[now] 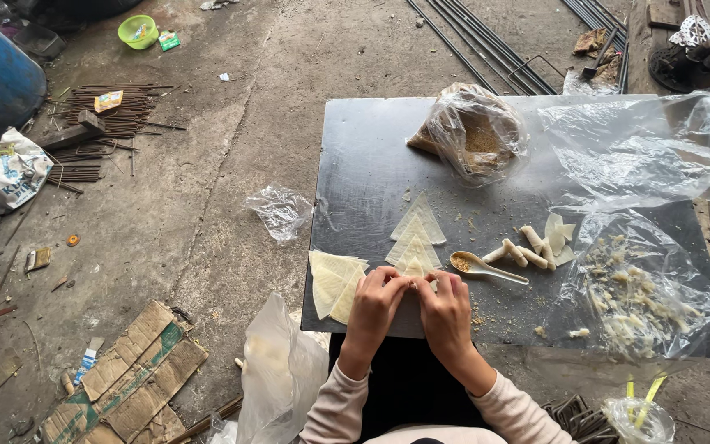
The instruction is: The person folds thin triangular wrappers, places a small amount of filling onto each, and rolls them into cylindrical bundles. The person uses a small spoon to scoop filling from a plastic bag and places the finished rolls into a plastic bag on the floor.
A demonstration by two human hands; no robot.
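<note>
L hand (375,298): fingers curled, pinching near edge of wrapper from the left.
R hand (445,302): same, pinching from the right; fingertips of both nearly meet.
Wrapper (415,247): pale triangle sheet, flat on tabletop (363,164), dead centre btwn hands.
Long axis: tip points away from person, base at fingertips.
Nearer hand: neither; both equal on base.
Wrapper stack (332,282): just left of L hand.
Spoon (486,267): w/ filling, just right of R hand.
Rolled pieces (523,253): beyond spoon.

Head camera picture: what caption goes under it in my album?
Two hands, left hand and right hand, fold a triangular wrapper on a dark board.
</note>
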